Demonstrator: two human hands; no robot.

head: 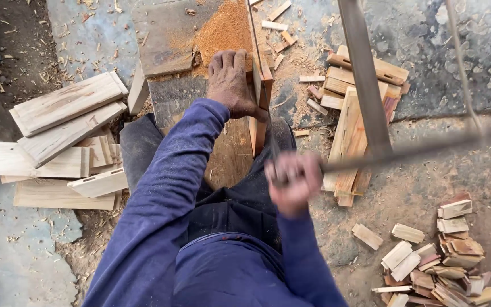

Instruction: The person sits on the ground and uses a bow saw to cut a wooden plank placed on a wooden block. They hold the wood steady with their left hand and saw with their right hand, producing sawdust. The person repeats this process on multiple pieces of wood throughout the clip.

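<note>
1. The left hand (231,82) was pressed palm-down with fingers curled over the top edge of an upright wooden board (258,99), pinning it against the bench plank (171,40) under it. Its thumb lay right at the board's near edge.
2. The right hand (292,182) was closed in a fist around the handle of a frame saw (404,150), blurred with motion. The blade end seemed to meet the board just near-side of the left thumb — the exact contact could not be made out.
3. Risk: if the saw jumped its cut, the teeth would likely have skated toward the thumb, since nothing stood between them.
4. Risk: the board was held by hand pressure alone — a hard stroke could have tipped it sideways and pinched the blade.
5. Loose sawdust (223,25) beyond the left fingers might have let the board slide.
6. Stacked offcuts (353,113) just right of the left hand could have snagged the saw's frame on a wide stroke.
</note>
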